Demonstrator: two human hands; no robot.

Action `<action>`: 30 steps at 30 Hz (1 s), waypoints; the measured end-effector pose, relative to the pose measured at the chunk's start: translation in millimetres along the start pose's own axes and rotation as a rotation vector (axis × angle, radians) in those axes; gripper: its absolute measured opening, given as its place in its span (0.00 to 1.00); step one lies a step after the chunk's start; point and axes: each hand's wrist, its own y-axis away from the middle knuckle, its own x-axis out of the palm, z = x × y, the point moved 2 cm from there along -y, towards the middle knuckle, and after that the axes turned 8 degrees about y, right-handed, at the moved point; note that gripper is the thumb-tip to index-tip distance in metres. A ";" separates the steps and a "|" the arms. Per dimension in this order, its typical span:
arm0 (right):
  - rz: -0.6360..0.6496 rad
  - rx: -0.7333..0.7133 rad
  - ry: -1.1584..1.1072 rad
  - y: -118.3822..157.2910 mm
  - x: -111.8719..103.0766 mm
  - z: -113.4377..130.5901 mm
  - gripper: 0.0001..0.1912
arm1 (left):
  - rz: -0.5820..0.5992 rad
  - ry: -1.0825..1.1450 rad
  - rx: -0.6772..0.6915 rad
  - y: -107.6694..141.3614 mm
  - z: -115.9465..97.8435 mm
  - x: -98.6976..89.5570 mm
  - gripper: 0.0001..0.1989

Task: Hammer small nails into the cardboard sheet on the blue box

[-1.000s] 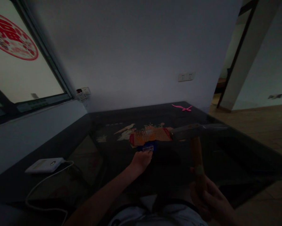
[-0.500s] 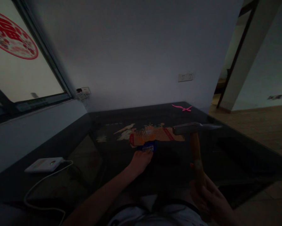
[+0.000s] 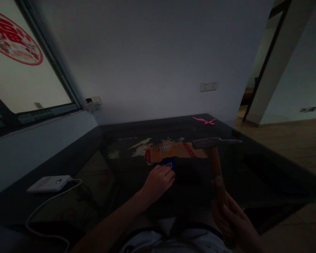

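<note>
Hammer [image 3: 216, 163] is clasped in my right hand [image 3: 232, 218]. My left hand [image 3: 158, 180] is at the blue packet [image 3: 170, 162]; its grip I cannot tell.

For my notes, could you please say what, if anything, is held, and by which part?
The right grip holds a brown wooden-handled metal hammer by the lower handle; whether the left grip holds the blue printed item cannot be told.

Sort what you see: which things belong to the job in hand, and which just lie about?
In the job, it seems:
hammer, held in the right hand
blue item, at the left hand
perhaps the orange packaging just beyond it

Lying about:
pink ribbon, towards the back
white device, off to the left
</note>
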 end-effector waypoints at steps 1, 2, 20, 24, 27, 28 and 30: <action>-0.006 0.001 -0.002 0.0 -0.8 -0.2 0.40 | -0.060 0.034 0.024 -0.9 -2.1 -9.0 0.06; -0.014 0.005 0.002 0.0 -1.8 -0.5 0.40 | -0.117 0.075 0.034 -2.8 -2.4 -18.3 0.07; -0.101 0.029 0.055 0.5 -1.3 4.3 0.41 | -0.543 0.826 -0.354 -73.5 107.2 -1.0 0.08; -0.062 0.025 0.055 -2.1 -0.7 5.3 0.40 | -0.445 0.880 -0.330 -72.4 104.7 0.9 0.07; -0.061 0.014 0.088 -4.6 -3.1 7.3 0.36 | -0.413 0.888 -0.318 -72.4 102.2 0.1 0.06; -0.069 0.013 0.109 -5.3 -4.1 8.7 0.35 | -0.408 0.887 -0.321 -72.4 101.5 -0.4 0.05; -0.091 0.010 0.166 -6.7 -4.8 13.8 0.34 | -0.401 0.894 -0.330 -72.3 100.4 -1.5 0.05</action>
